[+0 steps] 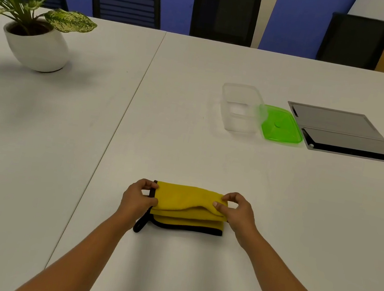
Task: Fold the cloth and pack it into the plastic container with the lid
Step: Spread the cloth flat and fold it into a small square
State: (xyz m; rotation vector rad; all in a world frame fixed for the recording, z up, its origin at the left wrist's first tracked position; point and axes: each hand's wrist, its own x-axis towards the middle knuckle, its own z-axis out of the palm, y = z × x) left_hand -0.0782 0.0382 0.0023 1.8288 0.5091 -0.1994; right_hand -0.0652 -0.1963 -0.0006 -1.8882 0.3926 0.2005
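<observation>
Head view. I see the yellow cloth (185,206) with dark edging lying on the white table (208,160), near edge, roughly at 6 o'clock in my view. It is folded into a narrow band of several layers; a dark loop tag sticks out at its lower left corner.

Left hand (138,197): thumb and fingers pinched on the cloth's left end, at the dark border. Right hand (236,210): thumb and fingers pinched on the right end of the top layer, which is raised slightly off the layers below. Both forearms bare.

Clear plastic container (240,107) stands open and uncovered at about 1 o'clock from the cloth, well apart from it. Green lid (281,125) lies flat just beside the container's right side, touching or overlapping its rim; I cannot tell which.

Further right, at 2 o'clock: grey flap panel (340,131) set in the tabletop. Potted plant (35,22) at 10 o'clock. Dark chairs (226,8) along the far edge, 12 o'clock.
</observation>
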